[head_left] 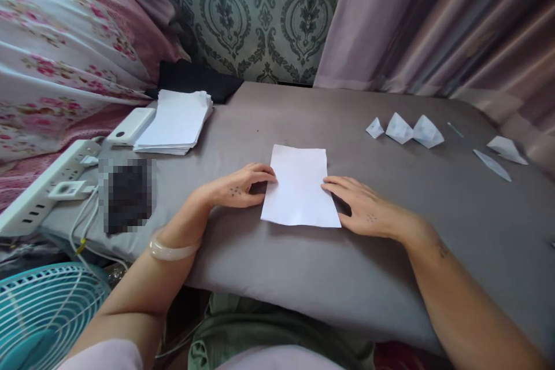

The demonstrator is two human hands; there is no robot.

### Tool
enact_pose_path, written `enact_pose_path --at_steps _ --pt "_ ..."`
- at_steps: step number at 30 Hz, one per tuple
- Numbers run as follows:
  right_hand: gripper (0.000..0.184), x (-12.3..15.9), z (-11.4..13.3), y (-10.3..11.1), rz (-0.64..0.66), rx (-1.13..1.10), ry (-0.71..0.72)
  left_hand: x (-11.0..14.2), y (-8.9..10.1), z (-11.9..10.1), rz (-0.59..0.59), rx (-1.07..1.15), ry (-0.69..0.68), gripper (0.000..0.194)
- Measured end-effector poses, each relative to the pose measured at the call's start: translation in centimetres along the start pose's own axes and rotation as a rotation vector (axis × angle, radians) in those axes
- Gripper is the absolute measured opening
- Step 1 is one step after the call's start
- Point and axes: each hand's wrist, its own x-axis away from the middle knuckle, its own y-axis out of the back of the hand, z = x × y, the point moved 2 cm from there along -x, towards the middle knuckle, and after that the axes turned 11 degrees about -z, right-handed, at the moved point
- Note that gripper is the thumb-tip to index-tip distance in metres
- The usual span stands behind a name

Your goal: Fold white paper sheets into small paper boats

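Note:
A blank white sheet of paper (299, 188) is in front of me on the grey cloth, its near edge slightly raised and curved. My left hand (240, 188) grips the sheet's left edge, fingertips over the top and thumb lower down. On the opposite edge, my right hand (368, 205) has its fingertips on the paper, with the thumb by the near right corner. Small folded paper pieces (399, 128) stand in a row at the back right, beyond my right hand.
A stack of white paper (176, 121) lies at the back left beside a white box-shaped device (130, 126). Left of my arm are a power strip (47, 185) with cables and a blurred dark object (128, 196). A turquoise fan (47, 312) stands below. More paper shapes (507, 149) lie far right.

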Motion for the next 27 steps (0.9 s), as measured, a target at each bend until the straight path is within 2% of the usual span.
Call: enact_pose_path --at_steps 4,7,11,16,24,27 --pt "0.037 -0.8 0.3 -0.3 -0.111 -0.007 -0.019 -0.2 -0.4 0.1 -0.036 0.013 0.014 0.037" --pt "0.026 -1.6 0.1 -0.9 -0.234 -0.049 -0.086 -0.6 -1.0 0.3 -0.143 0.01 0.068 0.026" --pt "0.027 -2.6 -0.7 -2.0 -0.383 -0.162 -0.283 -1.5 -1.9 0.6 -0.319 -0.03 0.284 0.033" --pt "0.036 -3.8 -1.1 -2.8 -0.44 -0.135 -0.464 -2.5 -2.8 0.4 -0.42 -0.081 0.462 0.033" --pt "0.031 -4.2 -1.0 -3.2 -0.498 -0.064 -0.516 -2.3 -3.4 0.9 -0.456 -0.165 0.481 0.027" --pt "0.031 -4.1 -0.8 -3.2 -0.577 -0.019 -0.5 -2.3 -3.5 0.8 -0.465 -0.282 0.363 0.043"
